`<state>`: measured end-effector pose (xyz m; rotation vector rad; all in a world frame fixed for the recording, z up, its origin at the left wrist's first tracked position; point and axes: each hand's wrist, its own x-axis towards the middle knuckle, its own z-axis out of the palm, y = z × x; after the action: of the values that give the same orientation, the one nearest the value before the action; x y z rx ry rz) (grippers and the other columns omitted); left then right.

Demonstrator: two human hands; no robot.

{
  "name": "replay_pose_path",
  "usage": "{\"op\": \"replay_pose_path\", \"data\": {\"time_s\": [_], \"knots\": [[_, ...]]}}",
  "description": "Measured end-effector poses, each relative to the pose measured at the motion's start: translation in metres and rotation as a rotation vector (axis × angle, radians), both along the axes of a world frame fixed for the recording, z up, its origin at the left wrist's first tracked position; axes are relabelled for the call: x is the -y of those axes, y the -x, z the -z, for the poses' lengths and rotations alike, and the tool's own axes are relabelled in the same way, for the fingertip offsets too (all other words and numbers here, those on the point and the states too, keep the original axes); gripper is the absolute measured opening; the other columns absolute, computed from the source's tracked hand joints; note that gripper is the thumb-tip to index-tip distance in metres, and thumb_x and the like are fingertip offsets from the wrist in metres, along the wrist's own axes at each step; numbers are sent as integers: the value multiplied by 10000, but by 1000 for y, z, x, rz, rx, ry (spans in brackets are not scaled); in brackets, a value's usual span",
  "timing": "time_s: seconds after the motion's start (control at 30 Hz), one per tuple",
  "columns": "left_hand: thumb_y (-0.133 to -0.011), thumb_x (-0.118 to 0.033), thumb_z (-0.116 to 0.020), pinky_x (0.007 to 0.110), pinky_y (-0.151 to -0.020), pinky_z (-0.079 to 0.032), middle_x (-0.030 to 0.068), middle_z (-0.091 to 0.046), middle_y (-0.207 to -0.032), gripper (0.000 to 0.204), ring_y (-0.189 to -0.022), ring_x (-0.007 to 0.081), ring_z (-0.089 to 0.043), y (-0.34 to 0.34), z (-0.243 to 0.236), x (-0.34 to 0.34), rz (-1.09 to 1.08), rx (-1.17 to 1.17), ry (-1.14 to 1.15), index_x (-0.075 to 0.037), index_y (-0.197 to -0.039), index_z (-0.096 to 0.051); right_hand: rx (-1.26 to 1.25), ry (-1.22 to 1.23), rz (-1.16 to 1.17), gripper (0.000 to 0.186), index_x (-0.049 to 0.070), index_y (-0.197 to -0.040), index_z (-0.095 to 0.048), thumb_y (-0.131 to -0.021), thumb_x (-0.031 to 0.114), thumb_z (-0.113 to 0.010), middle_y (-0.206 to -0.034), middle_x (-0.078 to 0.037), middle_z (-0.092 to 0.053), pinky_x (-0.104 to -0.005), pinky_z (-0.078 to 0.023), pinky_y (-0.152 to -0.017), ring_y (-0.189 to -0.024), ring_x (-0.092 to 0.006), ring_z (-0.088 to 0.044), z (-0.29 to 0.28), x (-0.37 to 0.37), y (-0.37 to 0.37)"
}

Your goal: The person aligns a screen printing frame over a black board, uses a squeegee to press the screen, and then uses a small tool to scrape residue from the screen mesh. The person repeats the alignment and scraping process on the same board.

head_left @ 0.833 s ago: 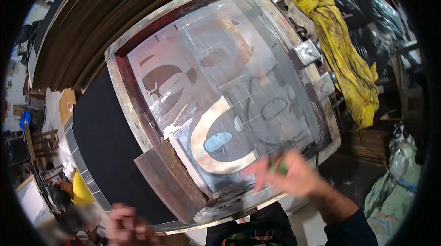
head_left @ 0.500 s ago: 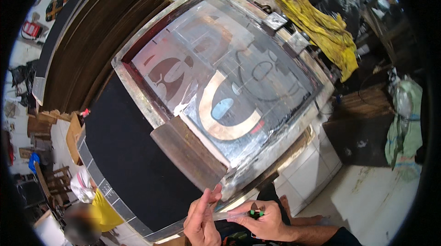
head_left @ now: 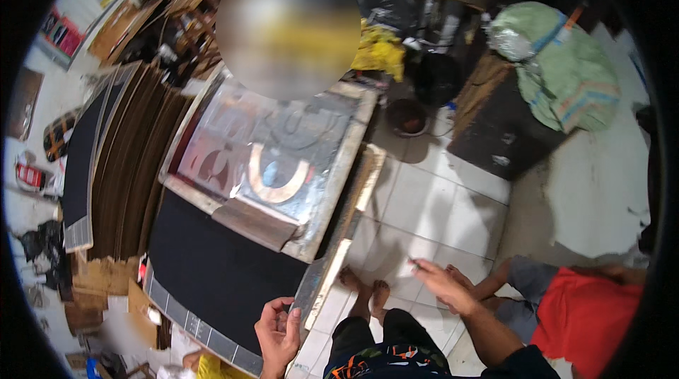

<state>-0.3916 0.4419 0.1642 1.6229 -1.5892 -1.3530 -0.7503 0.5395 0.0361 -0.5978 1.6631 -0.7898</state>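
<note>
My left hand (head_left: 278, 329) is at the near right corner of the table, beside a black sheet (head_left: 219, 266). Its fingers are loosely bent, the thumb apart, and I see nothing in it. Out to the right over the tiled floor, my right hand (head_left: 440, 284) pinches a small dark object (head_left: 414, 263), too small to name. Beyond the sheet lies a screen-printing frame (head_left: 338, 160) with curved shapes on its mesh. A brown wooden bar (head_left: 256, 222) rests across the frame's near side.
A tall stack of dark boards (head_left: 134, 174) stands left of the frame. At right are a dark box (head_left: 506, 128), a green sack (head_left: 566, 68) and a round dark bucket (head_left: 407, 119). A person in a red shirt (head_left: 590, 319) is close by on my right. Another person, blurred, is behind the frame.
My view has swung right, and the frame looks farther off. My hands, close together before, are now wide apart, the right one out over the floor. People now show at right and behind the frame.
</note>
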Motion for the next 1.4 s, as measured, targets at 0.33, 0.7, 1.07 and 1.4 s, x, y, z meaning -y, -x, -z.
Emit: {"op": "replay_pose_path", "data": {"time_s": [0.33,0.7,1.07,1.4], "knots": [[-1110,-340,-587,263,-475,-393,38,-644,-777,373,-594,84,-536,66,-2,-36,764,-258,248,-8,-1242,-697,-182,-23,289,481,24,-995,-709,-764,410,-883,-890,-151,-754,-441,-569,-768,-835,-296,-732,27,-245,-116],[-1101,-411,-555,424,-847,-501,85,-531,-808,440,-750,195,-449,112,15,-99,1196,-185,255,-22,-901,-600,-545,-260,1181,343,47,-1232,-658,-956,246,-694,-1032,-195,-748,-429,-557,-839,-974,-287,-730,-124,-490,-209],[-1133,-254,-475,360,-542,-572,187,-753,-956,402,-653,236,-725,125,20,-241,1511,-176,62,90,-1213,-667,-492,-568,2006,482,62,-1458,-571,-1005,174,-692,-1015,-63,-699,-349,-545,-778,-906,-203,-656,-46,-675,-474],[-1094,-100,-512,305,-625,-556,51,-689,-959,276,-752,100,-635,120,25,-319,1554,130,266,29,-1315,-616,-821,-1004,2357,438,60,-1164,-703,-1025,475,-675,-1003,-113,-749,-472,-546,-850,-780,-319,-658,83,-824,-592]]}}
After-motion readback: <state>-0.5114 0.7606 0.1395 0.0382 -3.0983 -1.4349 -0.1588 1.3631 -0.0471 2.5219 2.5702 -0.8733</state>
